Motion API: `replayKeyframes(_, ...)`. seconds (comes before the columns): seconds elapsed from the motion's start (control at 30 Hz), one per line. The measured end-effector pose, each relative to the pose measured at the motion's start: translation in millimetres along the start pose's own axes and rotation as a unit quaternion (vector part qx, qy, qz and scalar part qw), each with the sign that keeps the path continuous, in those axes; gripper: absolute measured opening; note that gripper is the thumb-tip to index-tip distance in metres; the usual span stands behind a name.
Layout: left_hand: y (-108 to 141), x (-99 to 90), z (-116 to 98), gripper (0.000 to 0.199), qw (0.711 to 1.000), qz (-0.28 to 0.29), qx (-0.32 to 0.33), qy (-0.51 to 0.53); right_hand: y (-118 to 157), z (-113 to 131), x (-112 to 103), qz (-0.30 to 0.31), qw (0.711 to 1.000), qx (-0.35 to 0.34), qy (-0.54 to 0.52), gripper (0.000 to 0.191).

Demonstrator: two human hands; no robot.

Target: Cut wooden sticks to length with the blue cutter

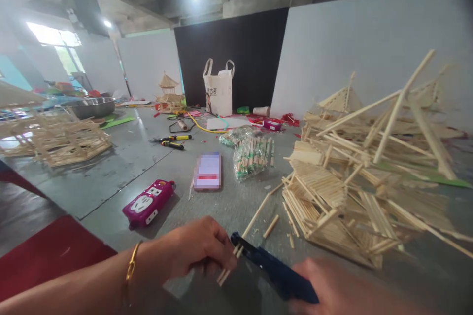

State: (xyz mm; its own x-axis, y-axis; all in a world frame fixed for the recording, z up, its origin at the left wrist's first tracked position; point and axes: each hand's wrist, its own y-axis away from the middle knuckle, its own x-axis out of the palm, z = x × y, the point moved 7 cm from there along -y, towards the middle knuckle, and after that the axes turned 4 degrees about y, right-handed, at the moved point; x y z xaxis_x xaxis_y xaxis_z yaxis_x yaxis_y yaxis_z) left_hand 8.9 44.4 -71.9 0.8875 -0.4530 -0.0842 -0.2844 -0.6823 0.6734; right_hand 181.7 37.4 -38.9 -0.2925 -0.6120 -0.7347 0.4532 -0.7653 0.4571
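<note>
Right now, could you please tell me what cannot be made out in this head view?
- Phone: its screen is blurred out, nothing readable.
- Right hand: blurred and cut off by the bottom edge; its grip on the blue tool is unclear.
- Left hand: holds sticks, but the fingers hide how many.
- White bag: print too small to read.

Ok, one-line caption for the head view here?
Left hand holds thin wooden sticks in the jaws of a dark blue cutter gripped by the right hand, beside a stick-model heap.
</note>
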Motion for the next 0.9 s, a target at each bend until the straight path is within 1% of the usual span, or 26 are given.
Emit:
replayKeyframes(0.07, -0.5, -0.4, -4.1, 0.015, 0.999, -0.012, 0.009, -0.031, -1.3, -3.0, -1.8, 0.023, 0.999, 0.033, 0.000, 0.017)
replayKeyframes(0.1, -0.6, -0.9, -5.6, 0.015, 0.998, -0.023, 0.016, -0.050, -1.8, -2.0, -2.9, 0.030, 0.999, 0.035, -0.006, 0.017)
replayKeyframes(0.17, 0.3, -1.7, -8.5, 0.013, 0.989, -0.061, 0.041, -0.132, -2.7, 4.0, -4.5, 0.043, 0.999, 0.016, -0.023, 0.017)
replayKeyframes(0.2, 2.1, -1.7, -11.6, 0.011, 0.973, -0.090, 0.066, -0.200, -2.8, 7.4, -3.8, 0.057, 0.998, 0.006, -0.029, 0.019)
replayKeyframes(0.23, 5.0, 0.0, -15.9, 0.009, 0.946, -0.122, 0.098, -0.284, -2.8, 9.9, -3.3, 0.069, 0.997, 0.001, -0.032, 0.023)
replayKeyframes(0.27, 8.6, 4.3, -20.3, 0.010, 0.910, -0.147, 0.131, -0.364, -2.8, 11.3, -3.3, 0.077, 0.997, 0.002, -0.031, 0.026)
replayKeyframes(0.3, 12.1, 9.4, -22.7, 0.014, 0.870, -0.169, 0.150, -0.438, -2.7, 10.8, -4.0, 0.082, 0.996, 0.014, -0.025, 0.029)
replayKeyframes(0.37, 14.9, 22.0, -20.1, 0.021, 0.805, -0.170, 0.149, -0.548, -2.4, 6.6, -6.7, 0.082, 0.996, 0.048, -0.006, 0.033)
replayKeyframes(0.43, 15.1, 30.9, -16.6, 0.027, 0.759, -0.168, 0.144, -0.613, -2.1, 1.3, -11.2, 0.068, 0.995, 0.074, 0.011, 0.036)
replayKeyframes(0.5, 14.3, 35.0, -16.4, 0.033, 0.726, -0.183, 0.154, -0.644, -2.2, -1.1, -12.7, 0.061, 0.995, 0.076, 0.005, 0.036)
replayKeyframes(0.57, 12.2, 34.7, -16.3, 0.037, 0.706, -0.197, 0.155, -0.662, -3.1, -0.7, -12.2, 0.050, 0.997, 0.061, -0.012, 0.035)
replayKeyframes(0.6, 10.6, 34.0, -15.6, 0.037, 0.701, -0.195, 0.149, -0.670, -3.9, 0.3, -11.8, 0.039, 0.998, 0.052, -0.023, 0.034)
replayKeyframes(0.7, 8.9, 31.6, -16.6, 0.035, 0.687, -0.194, 0.146, -0.685, -6.5, 2.5, -6.0, 0.031, 0.998, 0.039, -0.050, 0.029)
replayKeyframes(0.8, 12.0, 31.3, -20.6, 0.037, 0.666, -0.210, 0.165, -0.696, -9.0, 1.8, 3.9, 0.063, 0.995, 0.037, -0.073, 0.019)
replayKeyframes(0.9, 15.6, 31.5, -22.1, 0.036, 0.653, -0.222, 0.175, -0.703, -11.0, -1.1, 8.9, 0.075, 0.993, 0.025, -0.084, 0.020)
